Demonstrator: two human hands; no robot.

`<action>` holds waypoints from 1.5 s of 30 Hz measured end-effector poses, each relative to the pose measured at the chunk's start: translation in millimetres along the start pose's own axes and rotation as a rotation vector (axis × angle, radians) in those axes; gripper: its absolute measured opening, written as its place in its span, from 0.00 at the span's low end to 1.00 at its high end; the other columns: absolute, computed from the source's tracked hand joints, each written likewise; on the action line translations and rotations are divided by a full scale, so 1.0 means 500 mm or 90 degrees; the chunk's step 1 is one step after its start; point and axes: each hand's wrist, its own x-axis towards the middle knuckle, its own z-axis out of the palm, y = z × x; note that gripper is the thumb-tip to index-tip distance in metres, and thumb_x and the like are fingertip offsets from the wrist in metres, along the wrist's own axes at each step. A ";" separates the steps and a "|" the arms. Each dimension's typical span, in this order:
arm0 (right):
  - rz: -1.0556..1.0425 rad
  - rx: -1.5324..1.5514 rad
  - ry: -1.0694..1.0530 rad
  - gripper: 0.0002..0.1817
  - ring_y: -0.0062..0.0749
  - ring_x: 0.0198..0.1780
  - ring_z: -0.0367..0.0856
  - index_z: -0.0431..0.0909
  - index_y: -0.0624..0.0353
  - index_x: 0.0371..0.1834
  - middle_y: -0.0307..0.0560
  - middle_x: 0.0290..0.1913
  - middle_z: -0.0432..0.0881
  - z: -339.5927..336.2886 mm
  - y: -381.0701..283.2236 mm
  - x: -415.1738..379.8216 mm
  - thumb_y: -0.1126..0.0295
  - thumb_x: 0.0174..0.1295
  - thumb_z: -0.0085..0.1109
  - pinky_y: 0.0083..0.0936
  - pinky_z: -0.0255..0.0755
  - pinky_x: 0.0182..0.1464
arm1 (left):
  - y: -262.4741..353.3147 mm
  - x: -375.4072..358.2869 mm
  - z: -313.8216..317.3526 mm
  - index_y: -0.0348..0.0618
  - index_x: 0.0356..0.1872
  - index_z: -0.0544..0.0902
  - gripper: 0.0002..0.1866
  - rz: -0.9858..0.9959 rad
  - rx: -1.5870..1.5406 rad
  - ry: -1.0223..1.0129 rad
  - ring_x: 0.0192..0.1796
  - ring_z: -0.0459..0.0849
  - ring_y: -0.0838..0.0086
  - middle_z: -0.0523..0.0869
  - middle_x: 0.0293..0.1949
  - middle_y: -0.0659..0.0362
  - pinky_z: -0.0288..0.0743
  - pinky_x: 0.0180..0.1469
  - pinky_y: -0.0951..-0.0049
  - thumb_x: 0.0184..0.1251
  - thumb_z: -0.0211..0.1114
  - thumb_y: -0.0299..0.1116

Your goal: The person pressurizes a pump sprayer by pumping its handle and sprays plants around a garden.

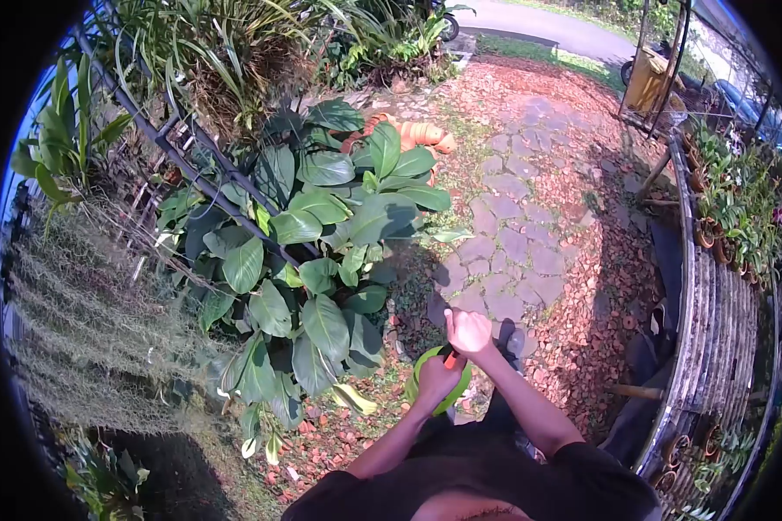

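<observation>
In the head view, my left hand (440, 379) is wrapped round an orange-red handle (451, 359) just above a green bucket (460, 392). My right hand (470, 332) is closed close beside the top of that handle; what it grips, if anything, is too small to make out. The two hands are close together in front of my body. Broad green leaves (324, 326) of a large plant spread to the left of the hands. The bucket's inside is mostly hidden by my hands.
A stone path (514, 217) with reddish chips runs ahead. On the right stands a slatted bench (712, 347) with potted plants. Dark metal bars (208, 187) cross the plants on the left. An orange segmented object (421, 135) lies behind the leaves.
</observation>
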 end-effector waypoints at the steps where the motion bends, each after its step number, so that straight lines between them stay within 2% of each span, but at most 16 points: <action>1: -0.048 0.042 -0.099 0.23 0.56 0.24 0.81 0.76 0.60 0.19 0.60 0.18 0.78 -0.032 0.041 0.046 0.60 0.70 0.45 0.49 0.74 0.29 | -0.011 0.038 0.023 0.33 0.23 0.83 0.28 -0.029 0.003 -0.021 0.26 0.84 0.54 0.83 0.20 0.46 0.73 0.31 0.59 0.62 0.63 0.55; 2: -0.093 0.088 -0.198 0.22 0.56 0.25 0.81 0.76 0.61 0.21 0.60 0.18 0.78 -0.063 0.078 0.088 0.61 0.70 0.45 0.49 0.74 0.29 | -0.025 0.054 0.044 0.33 0.23 0.83 0.28 -0.030 0.026 -0.030 0.27 0.84 0.54 0.83 0.20 0.46 0.74 0.31 0.59 0.62 0.63 0.55; 6: -0.041 0.098 0.009 0.18 0.59 0.25 0.80 0.75 0.62 0.26 0.58 0.18 0.78 -0.140 0.156 0.219 0.63 0.70 0.44 0.52 0.72 0.29 | 0.143 0.187 0.109 0.34 0.25 0.84 0.27 -0.036 0.076 -0.023 0.27 0.85 0.54 0.84 0.21 0.47 0.75 0.33 0.59 0.61 0.63 0.55; 10: -0.155 0.174 -0.150 0.19 0.60 0.27 0.80 0.76 0.62 0.27 0.59 0.20 0.77 -0.248 0.276 0.359 0.60 0.71 0.44 0.50 0.71 0.32 | 0.275 0.287 0.176 0.35 0.27 0.85 0.27 -0.029 0.033 0.005 0.28 0.85 0.54 0.84 0.22 0.46 0.75 0.33 0.58 0.61 0.63 0.55; 12: -0.020 0.158 -0.037 0.20 0.57 0.26 0.81 0.77 0.62 0.24 0.58 0.20 0.78 -0.396 0.235 0.457 0.62 0.70 0.46 0.45 0.73 0.30 | 0.334 0.339 0.200 0.35 0.27 0.85 0.27 -0.019 0.004 0.027 0.28 0.85 0.53 0.84 0.22 0.45 0.75 0.33 0.58 0.61 0.63 0.55; 15: -0.055 0.020 -0.042 0.20 0.55 0.25 0.81 0.78 0.61 0.25 0.59 0.20 0.78 -0.262 0.329 0.463 0.60 0.70 0.45 0.46 0.73 0.28 | 0.353 0.412 0.265 0.34 0.25 0.85 0.28 -0.003 0.016 0.042 0.26 0.84 0.53 0.83 0.21 0.45 0.74 0.31 0.57 0.61 0.63 0.57; 18: -0.192 0.093 -0.120 0.18 0.61 0.22 0.78 0.77 0.60 0.27 0.60 0.17 0.76 -0.389 0.378 0.585 0.61 0.70 0.46 0.49 0.73 0.29 | 0.404 0.454 0.292 0.35 0.25 0.84 0.28 -0.003 0.023 0.026 0.26 0.83 0.52 0.82 0.20 0.46 0.74 0.31 0.57 0.61 0.62 0.56; 19: -0.083 0.150 -0.086 0.19 0.63 0.25 0.79 0.78 0.61 0.26 0.63 0.19 0.77 -0.441 0.364 0.628 0.61 0.70 0.47 0.50 0.74 0.32 | 0.441 0.480 0.289 0.35 0.25 0.84 0.27 0.010 0.026 0.038 0.26 0.83 0.52 0.82 0.19 0.46 0.74 0.31 0.57 0.62 0.62 0.56; 23: -0.071 0.016 -0.071 0.21 0.61 0.30 0.81 0.78 0.62 0.26 0.64 0.22 0.78 -0.328 0.454 0.639 0.60 0.71 0.45 0.49 0.73 0.33 | 0.535 0.550 0.292 0.38 0.28 0.86 0.24 -0.046 0.068 -0.001 0.31 0.86 0.53 0.85 0.24 0.47 0.77 0.36 0.59 0.61 0.65 0.54; 26: -0.131 0.071 -0.138 0.21 0.60 0.27 0.81 0.78 0.62 0.26 0.63 0.20 0.78 -0.417 0.495 0.767 0.59 0.71 0.44 0.50 0.73 0.31 | 0.547 0.619 0.317 0.36 0.25 0.85 0.27 -0.059 0.077 -0.013 0.29 0.85 0.52 0.85 0.22 0.46 0.76 0.34 0.58 0.61 0.64 0.56; 28: -0.008 0.102 -0.038 0.21 0.60 0.28 0.81 0.78 0.63 0.28 0.63 0.20 0.78 -0.460 0.476 0.851 0.58 0.71 0.44 0.50 0.73 0.32 | 0.573 0.685 0.323 0.36 0.25 0.84 0.27 -0.039 0.037 0.021 0.29 0.85 0.53 0.84 0.22 0.46 0.76 0.34 0.58 0.61 0.63 0.56; 34: -0.230 -0.014 -0.192 0.22 0.63 0.29 0.82 0.80 0.63 0.31 0.64 0.21 0.79 -0.399 0.542 1.106 0.56 0.71 0.43 0.49 0.76 0.34 | 0.606 0.897 0.351 0.35 0.26 0.84 0.26 -0.086 0.045 0.060 0.30 0.86 0.53 0.85 0.23 0.46 0.76 0.34 0.60 0.60 0.66 0.54; 35: -0.125 0.047 -0.147 0.23 0.64 0.29 0.82 0.79 0.63 0.33 0.65 0.22 0.80 -0.443 0.505 1.156 0.55 0.71 0.42 0.48 0.76 0.35 | 0.629 0.952 0.348 0.35 0.26 0.84 0.26 -0.077 0.012 0.095 0.30 0.86 0.54 0.85 0.23 0.46 0.77 0.34 0.60 0.60 0.66 0.54; 38: -0.199 -0.099 -0.165 0.24 0.60 0.28 0.82 0.78 0.64 0.35 0.62 0.22 0.81 -0.254 0.564 1.209 0.56 0.73 0.39 0.50 0.75 0.33 | 0.671 1.057 0.326 0.36 0.27 0.85 0.25 -0.078 0.023 0.146 0.30 0.86 0.55 0.85 0.23 0.47 0.77 0.35 0.62 0.59 0.67 0.53; 43: -0.221 0.071 -0.092 0.22 0.60 0.28 0.80 0.76 0.61 0.32 0.65 0.21 0.77 -0.423 0.473 1.442 0.55 0.73 0.40 0.53 0.72 0.33 | 0.714 1.198 0.295 0.40 0.30 0.87 0.21 -0.116 -0.030 0.229 0.29 0.87 0.62 0.86 0.23 0.51 0.76 0.35 0.64 0.58 0.68 0.52; 45: -0.286 -0.022 -0.100 0.21 0.57 0.26 0.82 0.77 0.60 0.31 0.60 0.20 0.79 -0.306 0.494 1.441 0.56 0.72 0.42 0.50 0.74 0.30 | 0.747 1.252 0.272 0.36 0.26 0.85 0.24 -0.113 -0.054 0.251 0.28 0.86 0.57 0.84 0.21 0.46 0.76 0.33 0.60 0.57 0.68 0.53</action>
